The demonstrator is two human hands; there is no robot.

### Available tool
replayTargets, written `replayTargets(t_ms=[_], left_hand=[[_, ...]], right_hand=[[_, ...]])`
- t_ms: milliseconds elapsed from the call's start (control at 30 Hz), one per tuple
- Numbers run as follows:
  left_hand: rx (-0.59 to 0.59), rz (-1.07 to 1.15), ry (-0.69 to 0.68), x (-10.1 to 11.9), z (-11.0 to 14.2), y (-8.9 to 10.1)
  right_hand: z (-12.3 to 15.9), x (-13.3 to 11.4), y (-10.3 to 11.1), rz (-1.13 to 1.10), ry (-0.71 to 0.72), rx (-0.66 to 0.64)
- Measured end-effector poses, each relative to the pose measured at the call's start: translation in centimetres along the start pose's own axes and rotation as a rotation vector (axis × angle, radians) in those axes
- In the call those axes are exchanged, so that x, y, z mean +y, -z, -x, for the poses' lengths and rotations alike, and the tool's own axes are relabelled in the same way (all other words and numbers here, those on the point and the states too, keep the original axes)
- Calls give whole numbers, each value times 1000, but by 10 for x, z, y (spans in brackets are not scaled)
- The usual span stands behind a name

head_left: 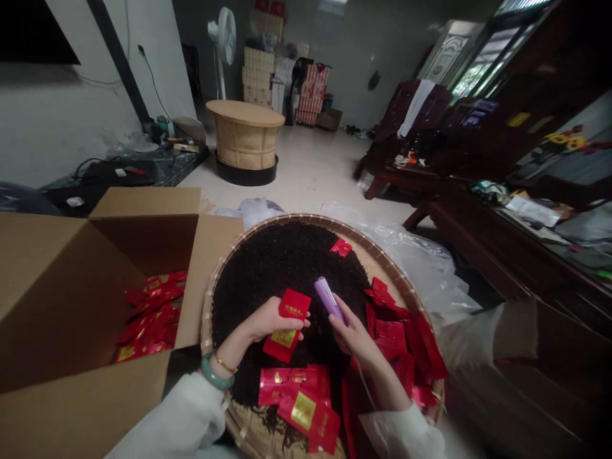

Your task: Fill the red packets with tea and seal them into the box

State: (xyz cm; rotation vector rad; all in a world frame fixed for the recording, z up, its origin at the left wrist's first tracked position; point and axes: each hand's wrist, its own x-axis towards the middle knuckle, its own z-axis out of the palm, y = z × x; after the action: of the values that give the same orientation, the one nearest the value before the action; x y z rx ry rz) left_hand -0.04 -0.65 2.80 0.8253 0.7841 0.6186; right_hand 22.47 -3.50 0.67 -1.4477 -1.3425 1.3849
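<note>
My left hand [272, 320] grips a red tea packet [294, 305] with gold print, fingers wrapped behind it and thumb in front. In my right hand [351, 331] is a slim purple hand-held clamp [327, 296] that looks like a small hair straightener, with a thin cord trailing down by the wrist. Its tip is just right of the packet, apart from it. Both hands are over a round woven bamboo tray [206, 319] spread with dark loose tea leaves [253, 280]. Several red packets [299, 386] lie near the tray's front, and a heap of red packets [396, 338] at its right.
An open cardboard box [48, 287] at left contains several red packets [153, 319]. One small red packet [341, 247] rests on the tea's far side. Beyond are clear plastic sheeting [406, 248], a drum-shaped basket [246, 134], a white fan [224, 35] and dark wooden furniture [482, 223].
</note>
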Motion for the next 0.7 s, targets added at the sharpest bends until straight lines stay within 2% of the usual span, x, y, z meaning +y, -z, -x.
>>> replayTargets(t_ms=[100, 300, 467, 700], left_hand=[[-5, -40, 4, -1, 0, 0], [-49, -151, -2, -3, -1, -1], [-54, -179, -48, -4, -1, -3], [-82, -313, -97, 0, -1, -4]], right_hand=[[6, -20, 3, -8, -84, -98], [2, -51, -4, 189, 20, -206], [-4, -64, -14, 344, 121, -292], [-4, -69, -11, 406, 203, -277]])
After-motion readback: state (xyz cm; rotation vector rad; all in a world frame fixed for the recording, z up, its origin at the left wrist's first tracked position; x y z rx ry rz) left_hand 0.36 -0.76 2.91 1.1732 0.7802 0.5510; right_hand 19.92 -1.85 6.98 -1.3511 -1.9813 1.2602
